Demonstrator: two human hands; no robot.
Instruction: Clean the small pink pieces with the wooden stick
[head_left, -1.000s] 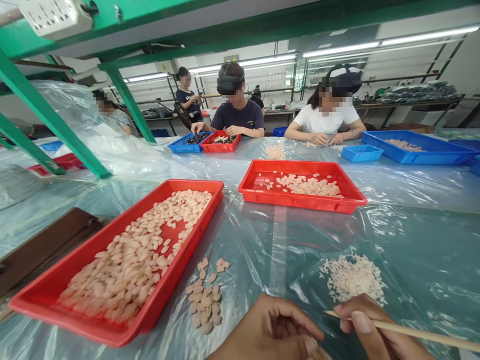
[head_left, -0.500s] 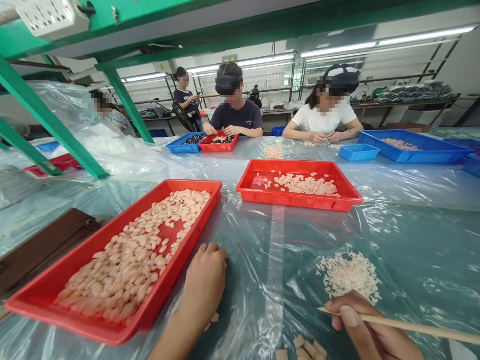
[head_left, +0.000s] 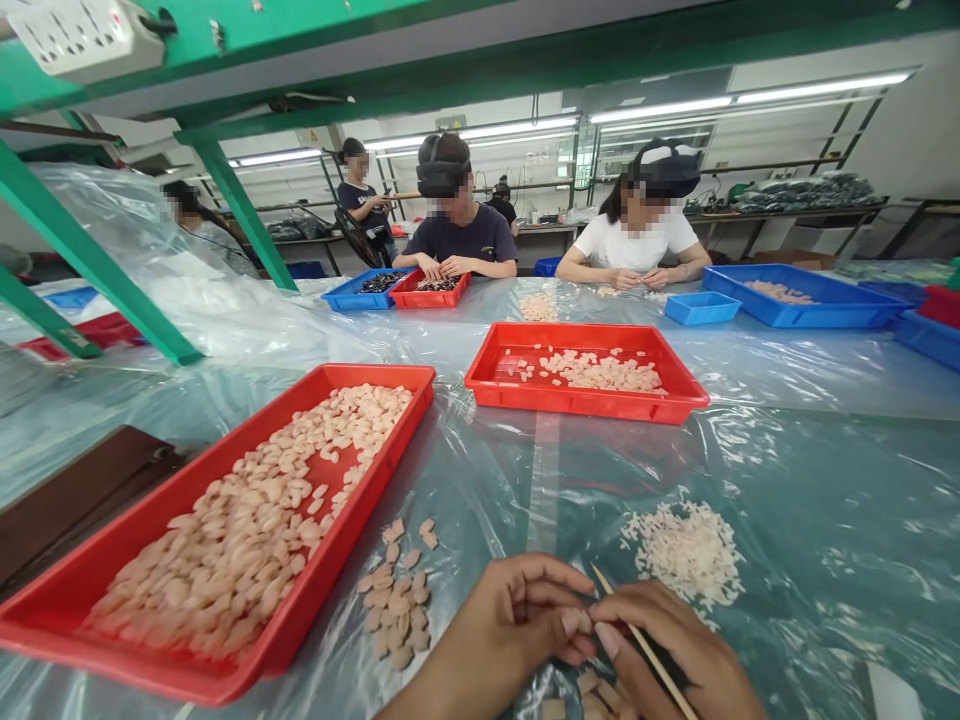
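Observation:
My left hand (head_left: 510, 620) is pinching a small pale piece (head_left: 576, 622) between thumb and fingers, mostly covered by the fingertips. Close against it, my right hand (head_left: 675, 640) grips a thin pointed wooden stick (head_left: 651, 655), its tip angled up and left. The right fingertips meet the left ones at the small piece. Below the hands lie several tan, squarish pieces (head_left: 596, 692), partly hidden. Left of my left hand, flat tan oval pieces (head_left: 397, 610) are spread on the plastic sheet. A heap of small white bits (head_left: 690, 550) lies just beyond my right hand.
A long red tray (head_left: 360, 535) of pale oval pieces stands at the left, beside a brown block (head_left: 82, 500). Another red tray (head_left: 585, 402) sits ahead. Two people work across the table near blue trays (head_left: 802, 312). A green frame (head_left: 97, 260) rises at left.
My left hand has moved right from beside the red tray to meet my right hand, uncovering the tan ovals. My right hand has shifted left, and the stick now slants more steeply.

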